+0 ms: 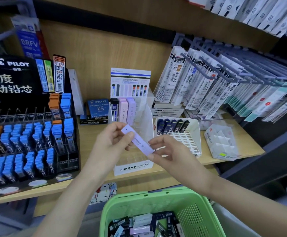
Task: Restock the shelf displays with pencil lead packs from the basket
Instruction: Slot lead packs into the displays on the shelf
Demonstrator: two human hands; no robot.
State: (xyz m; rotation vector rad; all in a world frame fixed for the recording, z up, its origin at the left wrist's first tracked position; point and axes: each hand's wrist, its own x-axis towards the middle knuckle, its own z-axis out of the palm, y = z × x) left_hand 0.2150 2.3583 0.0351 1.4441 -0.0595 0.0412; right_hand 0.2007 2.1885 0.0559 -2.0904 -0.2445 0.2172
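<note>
A pale purple lead pack point(138, 140) is held slantwise in front of the white MONO display point(147, 120). My left hand point(115, 139) pinches its upper end, and my right hand point(165, 149) pinches its lower end. At the back of that display stand a black pack, a pink one and a purple one point(131, 111). Below, the green basket point(135, 207) holds several loose packs in black, pink and purple.
A black Pilot rack point(28, 134) full of blue and orange lead cases fills the shelf's left. A white grid holder point(187, 139) with dark cases and a white box point(221, 142) stand to the right. Refill packets hang on hooks point(224, 74) above.
</note>
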